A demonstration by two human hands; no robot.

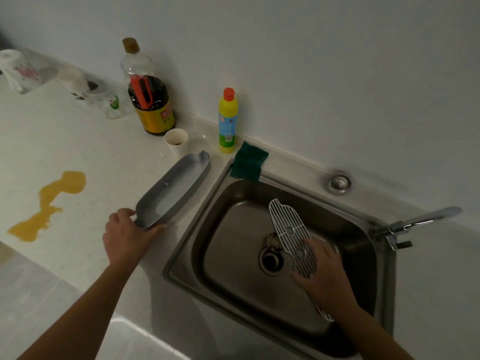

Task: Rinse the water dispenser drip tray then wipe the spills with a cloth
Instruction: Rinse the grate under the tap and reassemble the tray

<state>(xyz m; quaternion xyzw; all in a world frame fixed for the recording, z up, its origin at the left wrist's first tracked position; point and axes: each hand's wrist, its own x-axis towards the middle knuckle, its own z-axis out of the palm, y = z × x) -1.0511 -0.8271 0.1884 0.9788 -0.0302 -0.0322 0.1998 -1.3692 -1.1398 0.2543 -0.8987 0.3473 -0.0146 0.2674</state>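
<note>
The grey drip tray basin (172, 189) lies on the white counter just left of the sink, long side angled toward the wall. My left hand (127, 235) grips its near end. Inside the steel sink (181, 242), my right hand (324, 271) holds the tray's white slotted grille (289, 229) above the drain (270, 259). An orange spill (49, 203) spreads over the counter at the left. A green scouring cloth (248, 162) hangs over the sink's far corner.
The tap (415, 223) stands at the sink's right edge, spout pointing right. A yellow detergent bottle (228, 120), a paper cup (177, 142), a dark sauce bottle (152, 105) and other containers line the wall. A plug fitting (339, 183) sits behind the sink.
</note>
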